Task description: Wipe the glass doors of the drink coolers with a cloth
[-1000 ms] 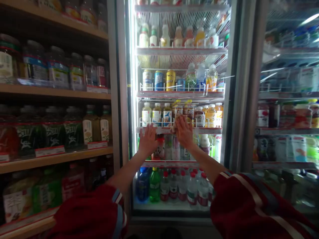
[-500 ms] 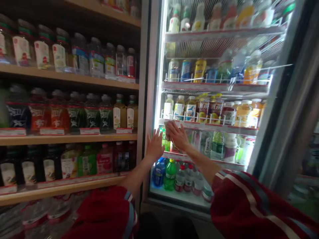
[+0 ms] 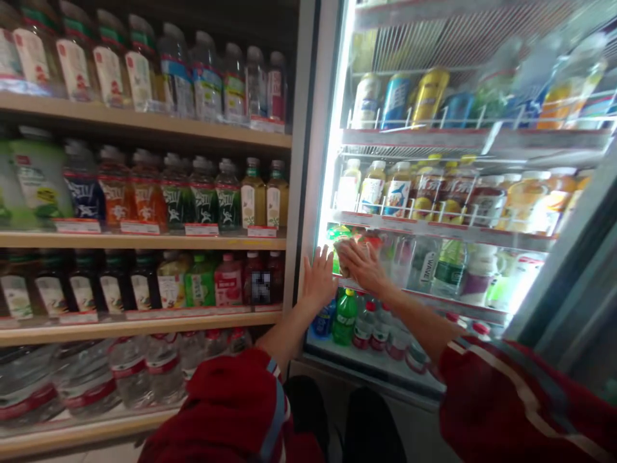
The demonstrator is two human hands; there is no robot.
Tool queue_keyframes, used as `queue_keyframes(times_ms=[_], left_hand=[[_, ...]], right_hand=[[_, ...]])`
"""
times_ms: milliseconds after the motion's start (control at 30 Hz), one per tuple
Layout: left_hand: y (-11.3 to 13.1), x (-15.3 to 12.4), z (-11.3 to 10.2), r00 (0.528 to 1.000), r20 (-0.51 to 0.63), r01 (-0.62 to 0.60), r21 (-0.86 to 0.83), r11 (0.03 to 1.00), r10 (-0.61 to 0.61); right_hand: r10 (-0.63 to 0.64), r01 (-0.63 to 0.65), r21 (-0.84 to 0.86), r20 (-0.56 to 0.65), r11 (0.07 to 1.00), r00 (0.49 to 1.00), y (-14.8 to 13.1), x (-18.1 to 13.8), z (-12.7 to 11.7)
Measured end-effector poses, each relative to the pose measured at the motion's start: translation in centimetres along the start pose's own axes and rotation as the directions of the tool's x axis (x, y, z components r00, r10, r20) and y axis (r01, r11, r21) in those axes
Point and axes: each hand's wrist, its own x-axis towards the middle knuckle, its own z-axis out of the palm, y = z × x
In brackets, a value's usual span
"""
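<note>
My right hand (image 3: pixel 362 263) is pressed flat over a pale cloth (image 3: pixel 343 256) against the lit drinks cooler's glass front (image 3: pixel 409 247). Green packs (image 3: pixel 337 236) show just behind the cloth, partly hidden by it. Beside it, my left hand (image 3: pixel 321 278) has its fingers spread and holds nothing. It lies by the left edge of the glass, close to the metal frame (image 3: pixel 301 212); whether the palm touches the glass I cannot tell. Below both hands stands a green bottle (image 3: pixel 345 319) on the cooler's bottom shelf.
On the left, a wooden shelf unit (image 3: pixel 193 241) carries rows of drink bottles, with large water bottles (image 3: pixel 130 373) at the bottom. Inside the cooler, wire-edged shelves (image 3: pixel 434 225) hold cans and bottles. A thick dark door frame (image 3: pixel 573 289) runs down the right.
My right hand and the cloth have moved down the glass, from the edge of a shelf to below it. The view has come closer and tilted downward. My left hand stays spread beside the frame.
</note>
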Motion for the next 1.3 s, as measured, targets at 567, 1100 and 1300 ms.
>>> queue_keyframes(times_ms=[567, 1100, 1300], left_hand=[[5.5, 1.3, -0.1, 0.989, -0.032, -0.147, -0.041, 0.988, 0.146], [8.0, 2.2, 0.7, 0.962, -0.097, -0.257, -0.030, 0.966, 0.253], [8.9, 2.1, 1.2, 0.951, -0.070, -0.304, -0.045, 0.952, 0.300]], right_hand=[[0.275, -0.291, -0.055, -0.202, 0.955, 0.940, 5.9, -4.9, -2.4], [0.275, -0.294, -0.072, -0.199, 0.953, 0.941, 7.3, -7.3, -2.9], [0.225, -0.241, -0.089, -0.156, 0.967, 0.962, 6.9, -8.8, -2.8]])
